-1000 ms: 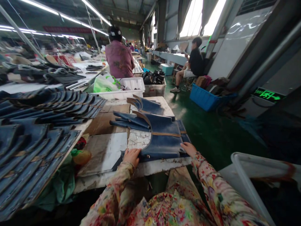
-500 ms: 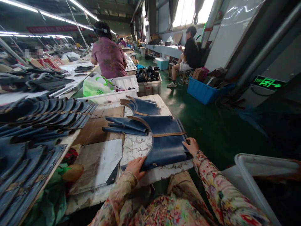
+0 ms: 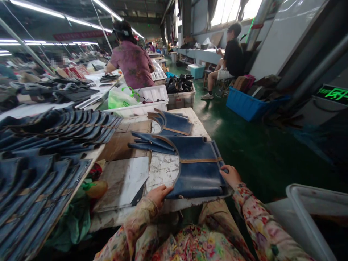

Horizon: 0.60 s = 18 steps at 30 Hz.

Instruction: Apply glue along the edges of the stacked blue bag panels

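Note:
Blue leather panels [image 3: 199, 174] with a curved cut-out and a tan strip across them lie stacked on the worktable in front of me. The near left corner is between the fingers of my left hand [image 3: 158, 195], which is closed on it. My right hand [image 3: 231, 176] pinches the right edge, thumb on top and the other fingers partly hidden. Narrow folded blue flaps [image 3: 152, 145] stick out on the left of the stack. Just beyond lies a second, smaller pile of blue panels [image 3: 178, 122].
Rows of overlapping blue pieces [image 3: 35, 188] fill the left side. Cardboard [image 3: 116, 185] and a white sheet lie between. A white bin [image 3: 299, 203] stands at my right; a blue crate [image 3: 241, 103] is on the floor. Two co-workers sit ahead, one in purple [image 3: 132, 65].
The view has turned slightly left, so everything sits further right. My left hand has its fingers closer together at the panel's corner; my right hand stays on the right edge.

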{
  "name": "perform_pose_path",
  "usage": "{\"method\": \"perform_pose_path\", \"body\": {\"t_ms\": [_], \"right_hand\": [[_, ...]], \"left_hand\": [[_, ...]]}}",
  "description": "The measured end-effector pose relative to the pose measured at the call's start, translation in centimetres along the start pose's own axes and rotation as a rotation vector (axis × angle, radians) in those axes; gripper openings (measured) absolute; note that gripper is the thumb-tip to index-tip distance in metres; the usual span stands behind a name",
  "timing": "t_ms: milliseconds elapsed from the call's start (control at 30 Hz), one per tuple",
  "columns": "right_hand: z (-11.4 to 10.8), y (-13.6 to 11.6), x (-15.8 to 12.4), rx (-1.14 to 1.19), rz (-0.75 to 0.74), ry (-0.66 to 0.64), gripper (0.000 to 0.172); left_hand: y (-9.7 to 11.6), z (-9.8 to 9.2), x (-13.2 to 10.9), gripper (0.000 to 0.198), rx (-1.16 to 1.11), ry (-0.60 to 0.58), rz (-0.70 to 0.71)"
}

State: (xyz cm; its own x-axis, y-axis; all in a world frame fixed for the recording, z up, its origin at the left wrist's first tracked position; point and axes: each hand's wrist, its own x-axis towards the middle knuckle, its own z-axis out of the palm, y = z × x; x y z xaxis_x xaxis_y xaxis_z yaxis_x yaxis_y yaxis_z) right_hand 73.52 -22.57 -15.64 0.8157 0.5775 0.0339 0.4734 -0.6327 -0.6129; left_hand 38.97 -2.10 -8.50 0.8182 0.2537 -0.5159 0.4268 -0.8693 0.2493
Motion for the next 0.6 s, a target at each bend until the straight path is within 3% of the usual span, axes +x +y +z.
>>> {"method": "perform_pose_path", "body": {"t_ms": [67, 133, 200, 267, 433, 600], "right_hand": [[0.0, 0.0, -1.3, -0.013, -0.018, -0.017, 0.022], [-0.3, -0.1, -1.9, -0.034, -0.031, -0.018, 0.026], [-0.8, -0.6, -1.9, -0.109, -0.065, -0.003, 0.032], [-1.0, -1.4, -1.4, -0.194, -0.15, 0.009, 0.036], [0.4, -3.5, -0.7, -0.156, -0.451, -0.083, 0.038], [2.3, -3.8, -1.5, -0.19, -0.468, -0.11, 0.042]], "left_hand": [[-1.2, 0.2, -0.6, 0.082, -0.011, -0.042, 0.012], [-2.4, -0.6, -0.9, 0.079, -0.064, 0.004, 0.054], [-3.7, -2.7, -0.5, 0.065, -0.103, 0.126, 0.057], [-5.0, -5.4, 0.6, 0.051, -0.055, 0.219, -0.042], [-7.5, -11.1, 6.6, 0.046, 0.077, 0.277, -0.262], [-8.2, -13.0, 12.9, 0.054, 0.149, 0.326, -0.312]]}}
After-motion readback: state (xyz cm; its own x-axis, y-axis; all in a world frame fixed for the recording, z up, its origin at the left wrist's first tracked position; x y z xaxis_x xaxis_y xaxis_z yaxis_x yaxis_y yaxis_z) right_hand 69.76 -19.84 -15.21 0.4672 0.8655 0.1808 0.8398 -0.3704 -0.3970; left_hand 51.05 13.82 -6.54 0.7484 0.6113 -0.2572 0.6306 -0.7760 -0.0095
